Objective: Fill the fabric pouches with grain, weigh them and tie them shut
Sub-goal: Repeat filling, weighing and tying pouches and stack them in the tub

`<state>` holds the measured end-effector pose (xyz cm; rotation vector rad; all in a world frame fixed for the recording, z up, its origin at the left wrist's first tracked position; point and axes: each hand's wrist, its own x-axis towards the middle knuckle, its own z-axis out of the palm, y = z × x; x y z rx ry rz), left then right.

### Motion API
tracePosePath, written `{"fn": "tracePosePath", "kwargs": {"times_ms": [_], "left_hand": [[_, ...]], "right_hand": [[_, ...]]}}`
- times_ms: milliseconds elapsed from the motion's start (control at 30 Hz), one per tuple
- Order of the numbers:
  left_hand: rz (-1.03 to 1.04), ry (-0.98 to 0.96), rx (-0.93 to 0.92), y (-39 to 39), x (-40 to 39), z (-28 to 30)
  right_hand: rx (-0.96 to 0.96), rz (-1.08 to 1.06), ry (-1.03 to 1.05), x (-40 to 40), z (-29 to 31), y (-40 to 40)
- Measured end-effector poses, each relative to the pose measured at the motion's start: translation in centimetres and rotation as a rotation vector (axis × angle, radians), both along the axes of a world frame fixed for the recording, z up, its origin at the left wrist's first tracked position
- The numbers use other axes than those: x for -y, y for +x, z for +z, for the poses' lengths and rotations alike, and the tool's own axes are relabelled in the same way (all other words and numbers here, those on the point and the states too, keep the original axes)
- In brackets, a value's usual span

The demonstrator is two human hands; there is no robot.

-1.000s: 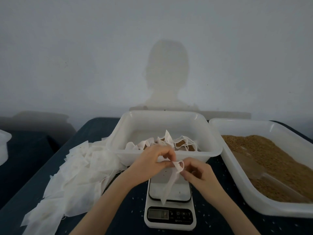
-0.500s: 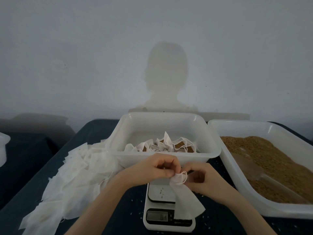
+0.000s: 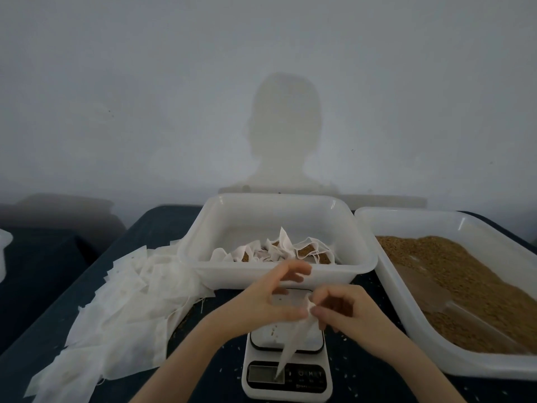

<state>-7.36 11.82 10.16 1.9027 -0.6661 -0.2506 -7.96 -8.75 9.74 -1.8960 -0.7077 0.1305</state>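
Note:
An empty white fabric pouch (image 3: 293,341) hangs over the white digital scale (image 3: 286,376), its lower tip reaching the scale's display. My right hand (image 3: 345,309) pinches the pouch's top edge. My left hand (image 3: 267,301) pinches the same top edge with its thumb from the left, its fingers arched above. A heap of empty pouches (image 3: 122,309) lies on the table at the left. The middle tub (image 3: 279,274) holds several filled pouches (image 3: 276,251). Brown grain (image 3: 453,274) fills the large tub (image 3: 494,370) at the right.
A translucent scoop (image 3: 430,295) lies half buried in the grain. Loose grains dot the dark table (image 3: 151,228) around the scale. Another white container (image 3: 4,248) shows at the far left edge. A pale wall stands close behind the tubs.
The pouch, spread wide half a second ago, now hangs narrow over the scale. My left hand's fingers have lifted and arched above the pouch top, and both hands sit slightly lower.

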Motion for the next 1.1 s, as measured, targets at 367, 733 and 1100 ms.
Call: {"fn": "tracePosePath", "kwargs": {"times_ms": [367,733,1100], "left_hand": [[-0.022,0.103,-0.051,0.1,0.8,-2.0],[0.077,0.134,0.017,1.1,2.4,-2.4],[0.024,0.081,-0.006,1.6,5.0,-2.2]], "right_hand": [[0.19,-0.02,-0.068,1.2,1.2,-0.8],[0.417,-0.561,-0.455,10.3,2.8,1.5],[-0.021,-0.584,-1.271,20.8,-0.8,4.2]]}}
